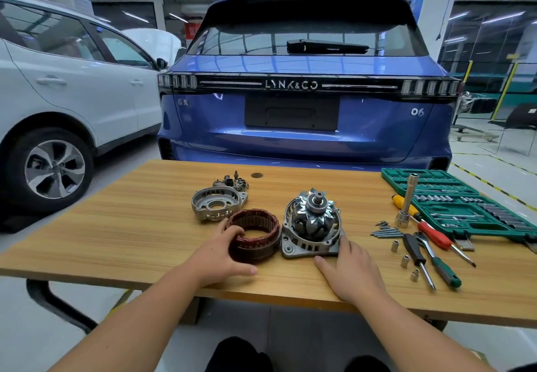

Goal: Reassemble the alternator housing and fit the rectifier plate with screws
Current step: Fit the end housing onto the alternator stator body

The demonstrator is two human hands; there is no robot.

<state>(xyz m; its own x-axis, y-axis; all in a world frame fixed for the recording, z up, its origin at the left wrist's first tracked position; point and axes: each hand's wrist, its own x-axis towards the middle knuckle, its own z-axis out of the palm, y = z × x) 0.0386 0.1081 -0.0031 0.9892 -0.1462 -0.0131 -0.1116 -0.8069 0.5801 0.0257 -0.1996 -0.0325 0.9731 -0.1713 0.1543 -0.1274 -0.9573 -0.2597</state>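
- A person's left hand point(218, 251) curls round the copper-wound stator ring point(253, 235) on the wooden table point(122, 226), seemingly ready to lift it.
- The right hand point(350, 270) lies with relaxed fingers against the front housing point(312, 236), steadying it; its rotor point(315, 214) stands upright.
- The rear housing point(216, 204) and rectifier plate point(231, 183) wait behind; screws point(385, 230) lie near a socket set point(462, 204).

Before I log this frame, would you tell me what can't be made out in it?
- Stator: near side hidden by the left hand.
- Front housing: near right corner covered by the right hand.
- Small parts behind the rear housing: too small to identify.
- Socket case: cut off by the right edge.
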